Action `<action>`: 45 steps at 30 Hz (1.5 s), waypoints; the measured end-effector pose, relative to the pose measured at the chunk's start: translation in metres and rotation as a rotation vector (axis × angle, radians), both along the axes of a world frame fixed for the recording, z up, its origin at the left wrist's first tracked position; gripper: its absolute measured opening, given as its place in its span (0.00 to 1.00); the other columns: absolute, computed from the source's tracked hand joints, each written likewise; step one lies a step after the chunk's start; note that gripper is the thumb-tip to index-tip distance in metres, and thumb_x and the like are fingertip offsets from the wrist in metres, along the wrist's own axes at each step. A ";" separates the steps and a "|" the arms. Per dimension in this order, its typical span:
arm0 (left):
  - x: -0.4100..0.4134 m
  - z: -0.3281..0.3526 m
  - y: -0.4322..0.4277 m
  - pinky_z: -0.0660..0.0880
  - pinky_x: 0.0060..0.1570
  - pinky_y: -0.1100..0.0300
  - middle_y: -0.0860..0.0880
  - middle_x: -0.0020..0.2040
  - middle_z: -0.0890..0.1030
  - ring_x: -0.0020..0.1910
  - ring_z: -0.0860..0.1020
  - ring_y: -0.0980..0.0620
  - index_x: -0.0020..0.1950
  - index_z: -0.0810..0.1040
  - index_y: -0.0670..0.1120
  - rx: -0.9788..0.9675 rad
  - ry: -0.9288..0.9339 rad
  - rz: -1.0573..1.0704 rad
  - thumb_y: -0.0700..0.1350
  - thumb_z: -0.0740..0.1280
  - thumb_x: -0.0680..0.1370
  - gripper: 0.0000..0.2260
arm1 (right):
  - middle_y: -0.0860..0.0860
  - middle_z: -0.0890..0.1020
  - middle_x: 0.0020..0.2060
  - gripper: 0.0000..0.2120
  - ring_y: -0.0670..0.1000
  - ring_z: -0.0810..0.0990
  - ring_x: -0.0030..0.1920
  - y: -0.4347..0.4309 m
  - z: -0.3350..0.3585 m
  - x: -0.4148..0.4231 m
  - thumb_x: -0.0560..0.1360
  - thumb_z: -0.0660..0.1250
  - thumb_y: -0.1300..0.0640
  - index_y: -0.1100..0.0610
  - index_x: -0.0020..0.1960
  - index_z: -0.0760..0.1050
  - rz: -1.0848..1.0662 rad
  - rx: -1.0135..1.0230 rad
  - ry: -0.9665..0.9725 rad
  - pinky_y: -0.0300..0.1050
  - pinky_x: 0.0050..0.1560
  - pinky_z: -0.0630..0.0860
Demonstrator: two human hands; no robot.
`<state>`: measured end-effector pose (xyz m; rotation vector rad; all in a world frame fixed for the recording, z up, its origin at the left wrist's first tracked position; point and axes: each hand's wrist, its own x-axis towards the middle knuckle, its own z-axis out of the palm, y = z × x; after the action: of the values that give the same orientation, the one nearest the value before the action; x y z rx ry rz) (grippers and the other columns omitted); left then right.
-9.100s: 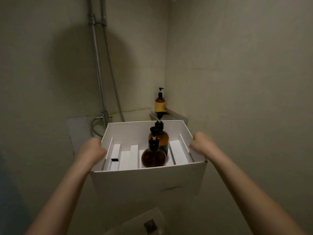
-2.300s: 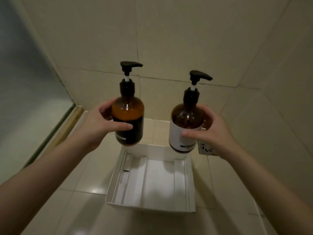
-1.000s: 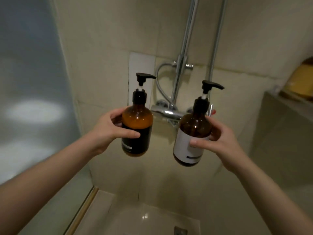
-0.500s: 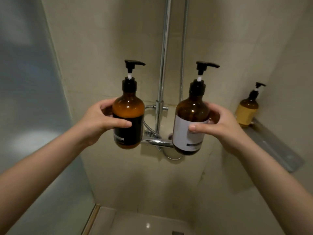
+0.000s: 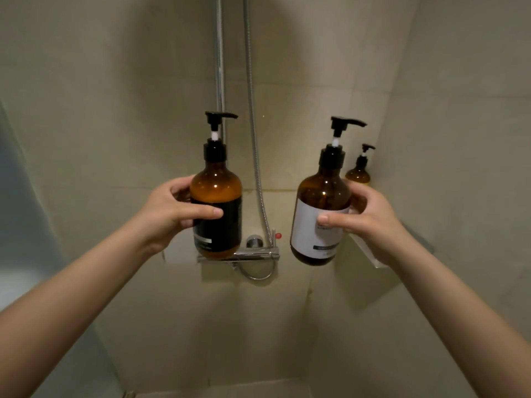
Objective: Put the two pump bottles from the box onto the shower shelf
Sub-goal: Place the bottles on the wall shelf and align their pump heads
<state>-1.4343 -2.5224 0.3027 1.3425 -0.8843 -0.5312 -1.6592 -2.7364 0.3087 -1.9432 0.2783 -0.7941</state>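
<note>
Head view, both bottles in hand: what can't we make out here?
- Shower shelf: mostly hidden behind the right hand and white-label bottle; free space unclear.
- Third bottle: base hidden by the same hand.
- Label text on black-label bottle, in the left hand: too small.

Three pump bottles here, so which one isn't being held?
The small bottle at the back right, standing on the shelf. The black-label bottle is in the left hand, the white-label bottle in the right hand.
</note>
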 end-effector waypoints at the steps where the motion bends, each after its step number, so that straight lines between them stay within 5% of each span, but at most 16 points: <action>1: 0.000 0.002 -0.010 0.79 0.44 0.57 0.50 0.48 0.84 0.49 0.83 0.52 0.56 0.79 0.47 0.001 -0.001 -0.016 0.34 0.79 0.52 0.32 | 0.46 0.84 0.51 0.28 0.47 0.82 0.53 -0.006 0.000 -0.004 0.57 0.80 0.52 0.51 0.56 0.78 -0.027 -0.003 -0.007 0.48 0.52 0.79; 5: 0.000 0.011 -0.062 0.78 0.48 0.54 0.49 0.51 0.83 0.53 0.81 0.50 0.56 0.79 0.47 -0.037 0.010 -0.063 0.37 0.79 0.54 0.31 | 0.41 0.85 0.44 0.21 0.40 0.83 0.45 -0.035 0.008 -0.018 0.54 0.79 0.52 0.45 0.47 0.81 -0.126 -0.011 -0.027 0.32 0.37 0.77; 8: -0.005 0.018 -0.104 0.78 0.51 0.53 0.50 0.51 0.84 0.53 0.81 0.50 0.55 0.80 0.48 -0.058 0.018 -0.106 0.40 0.78 0.53 0.30 | 0.40 0.85 0.42 0.21 0.39 0.83 0.43 -0.058 0.015 -0.028 0.55 0.79 0.53 0.47 0.47 0.80 -0.200 -0.014 -0.034 0.30 0.34 0.76; 14: -0.019 0.028 -0.190 0.76 0.50 0.54 0.49 0.55 0.81 0.56 0.78 0.50 0.59 0.76 0.50 -0.014 -0.065 -0.199 0.38 0.78 0.59 0.30 | 0.35 0.84 0.42 0.24 0.35 0.81 0.44 -0.099 0.016 -0.046 0.52 0.79 0.48 0.43 0.47 0.78 -0.356 -0.033 -0.033 0.30 0.35 0.76; 21: -0.040 0.017 -0.282 0.76 0.50 0.57 0.50 0.56 0.80 0.57 0.77 0.51 0.57 0.76 0.48 -0.011 -0.085 -0.305 0.40 0.79 0.58 0.29 | 0.37 0.82 0.41 0.23 0.30 0.80 0.41 -0.137 0.000 -0.058 0.58 0.80 0.57 0.42 0.47 0.76 -0.570 -0.046 -0.044 0.25 0.33 0.74; 27: -0.046 -0.007 -0.347 0.73 0.56 0.56 0.52 0.57 0.80 0.60 0.76 0.52 0.59 0.75 0.50 -0.007 -0.117 -0.392 0.46 0.81 0.52 0.36 | 0.43 0.83 0.47 0.26 0.42 0.81 0.49 -0.152 -0.016 -0.057 0.57 0.80 0.56 0.47 0.53 0.76 -0.712 -0.043 -0.044 0.38 0.45 0.77; 32: -0.040 -0.023 -0.386 0.70 0.43 0.67 0.63 0.48 0.77 0.49 0.74 0.63 0.49 0.74 0.59 0.027 -0.097 -0.461 0.44 0.81 0.54 0.29 | 0.42 0.83 0.47 0.26 0.41 0.81 0.49 -0.155 -0.035 -0.047 0.57 0.81 0.57 0.45 0.51 0.76 -0.840 -0.025 -0.025 0.36 0.46 0.77; 38: -0.028 -0.040 -0.419 0.67 0.39 0.71 0.64 0.46 0.74 0.44 0.70 0.70 0.53 0.72 0.55 0.055 -0.113 -0.539 0.42 0.81 0.56 0.31 | 0.40 0.82 0.47 0.27 0.39 0.79 0.49 -0.162 -0.063 -0.028 0.56 0.82 0.56 0.43 0.51 0.75 -0.982 0.008 0.013 0.34 0.46 0.75; 45: -0.025 -0.060 -0.437 0.67 0.43 0.71 0.57 0.53 0.75 0.53 0.72 0.60 0.62 0.71 0.48 0.081 -0.130 -0.626 0.40 0.80 0.57 0.36 | 0.38 0.81 0.44 0.25 0.34 0.79 0.46 -0.165 -0.078 -0.014 0.56 0.81 0.55 0.40 0.47 0.73 -1.080 0.012 0.025 0.29 0.42 0.74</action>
<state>-1.4594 -2.9595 0.2424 1.1674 -1.4144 -0.9748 -1.6729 -2.9013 0.2306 -1.7060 1.4046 -1.4173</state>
